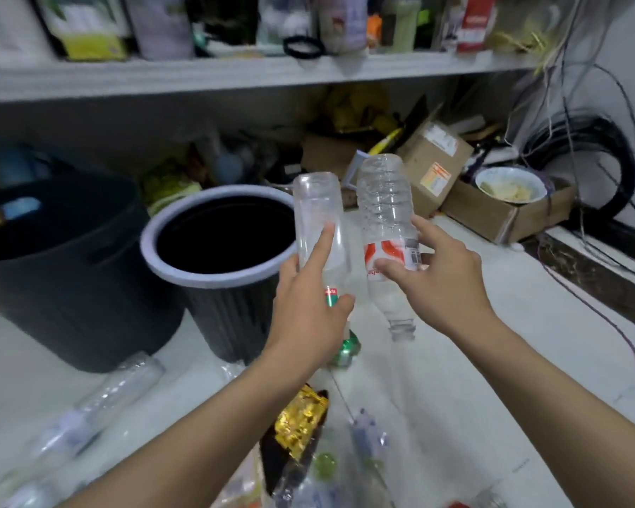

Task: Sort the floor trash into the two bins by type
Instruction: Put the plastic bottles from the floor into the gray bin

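My left hand (308, 298) grips a clear plastic bottle with a green cap (318, 214), held upside down with its base up. My right hand (433, 276) grips a second clear bottle with a red and white label (384, 207), also neck down and without a cap. Both bottles hang just right of a round black bin with a grey rim (151, 251), whose inside looks dark. A larger dark bin (52, 273) stands to its left. More clear bottles (99, 401) and a gold and brown wrapper (297, 430) lie on the white floor below my arms.
A grey shelf (235, 77) loaded with packages runs overhead. Cardboard boxes (433, 166), one holding a bowl (510, 185), sit at the back right under it. Black cables (598, 155) coil along the right wall. White floor lies open to the right of my right arm.
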